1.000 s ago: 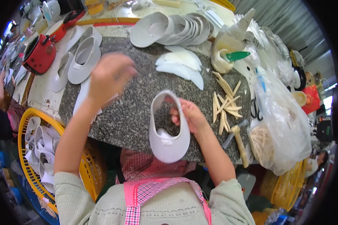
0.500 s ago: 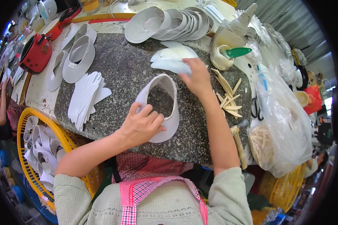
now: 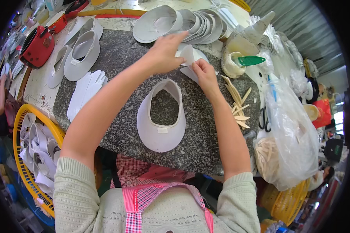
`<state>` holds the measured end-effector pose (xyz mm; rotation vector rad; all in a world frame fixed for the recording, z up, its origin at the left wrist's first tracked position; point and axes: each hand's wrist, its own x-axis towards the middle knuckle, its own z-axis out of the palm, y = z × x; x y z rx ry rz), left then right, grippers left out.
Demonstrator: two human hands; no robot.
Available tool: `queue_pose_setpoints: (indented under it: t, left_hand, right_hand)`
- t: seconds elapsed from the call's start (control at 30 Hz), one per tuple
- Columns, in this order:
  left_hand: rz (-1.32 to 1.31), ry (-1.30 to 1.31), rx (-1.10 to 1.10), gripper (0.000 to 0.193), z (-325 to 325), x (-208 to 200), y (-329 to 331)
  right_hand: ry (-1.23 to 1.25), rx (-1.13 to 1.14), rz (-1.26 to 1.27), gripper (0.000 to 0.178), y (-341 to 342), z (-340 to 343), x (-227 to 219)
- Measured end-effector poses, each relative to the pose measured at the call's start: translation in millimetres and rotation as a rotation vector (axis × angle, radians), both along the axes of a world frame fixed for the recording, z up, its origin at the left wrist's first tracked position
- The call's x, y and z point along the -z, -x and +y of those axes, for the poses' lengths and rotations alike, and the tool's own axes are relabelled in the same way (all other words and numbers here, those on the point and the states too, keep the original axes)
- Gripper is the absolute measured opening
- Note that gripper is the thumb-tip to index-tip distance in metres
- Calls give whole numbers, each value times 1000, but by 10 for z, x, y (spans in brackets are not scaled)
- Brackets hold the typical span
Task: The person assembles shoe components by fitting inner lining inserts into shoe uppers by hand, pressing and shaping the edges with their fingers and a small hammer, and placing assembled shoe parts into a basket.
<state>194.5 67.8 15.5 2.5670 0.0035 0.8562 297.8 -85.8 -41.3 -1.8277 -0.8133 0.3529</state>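
On the speckled grey slab (image 3: 120, 112) stands a light grey shoe upper (image 3: 159, 141), apart from both hands, with its oval opening upward and a small pale tab on its edge. Beyond it, my right hand (image 3: 206, 75) pinches a thin white curved piece (image 3: 188, 54) that stands up from a small pile of similar pieces. Reaching across from the left, my left hand (image 3: 165, 54) is beside that piece, its fingers stretched out. Part of the pile is hidden behind my hands. A row of nested grey uppers (image 3: 157, 25) lies just past my left fingers.
Long white strips (image 3: 83, 93) and more uppers (image 3: 81, 58) lie at left. A yellow basket (image 3: 21, 155) holds several uppers. At right are a glue-crusted pot (image 3: 232, 66) with a green-handled tool (image 3: 251, 60), wooden sticks (image 3: 239, 103), black scissors (image 3: 263, 116) and a plastic bag (image 3: 291, 132).
My left hand has left the shoe upper and moved up and right to the white pile. The right hand now lifts one thin piece upright. The upper stays on the slab.
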Motion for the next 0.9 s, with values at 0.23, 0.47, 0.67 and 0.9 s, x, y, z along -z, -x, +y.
queue_pose_setpoints:
  t: [0.23,0.47,0.67,0.9]
  left_hand:
    - [299,304,116,30,-211,-152,-308]
    - [-198,736,-30,14,-346,-473,257]
    - [-134,1015,126,15,-777,-392,1265]
    - [397,740,-20,16,-775,-7,1957]
  right_hand:
    - [-179,78,117,17,-30,-211,80]
    - [-300,-143,68,22,387,-421,-233]
    - [-549,-106,389,11,1264,-878,-748]
    - [-152,-55,58,17,1600,-1121,-254]
